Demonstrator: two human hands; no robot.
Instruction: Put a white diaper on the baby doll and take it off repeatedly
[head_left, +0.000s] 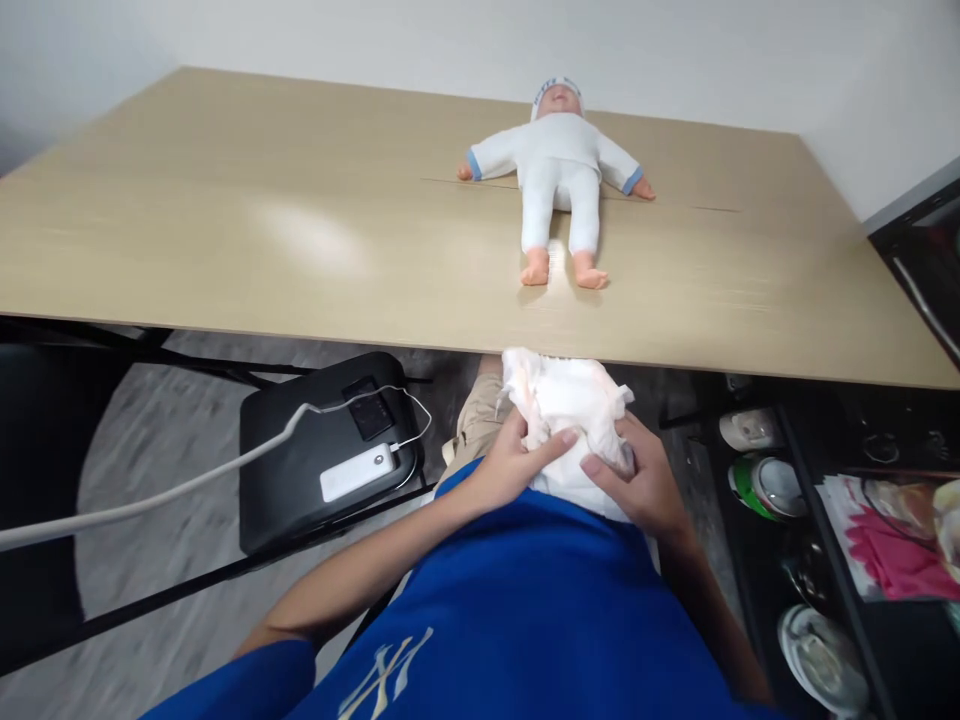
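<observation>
A white diaper (574,395) with ruffled edges is held close to my body, just below the table's front edge. My left hand (517,465) grips its left side, the thumb lying across the front. On the other side my right hand (645,475) has hold of it too, its thumb pointing inward. The fingers behind the diaper are hidden. Beyond my hands, a baby doll (560,165) in a white outfit with blue cuffs and a cap lies on its back on the table, arms spread and feet towards me.
The tan table (337,270) spans the view in front of me. At lower left, a black stool (277,480) carries a white power bank (356,472) with a cable running left. A black shelf (825,440) at right holds containers and a pink item (900,555).
</observation>
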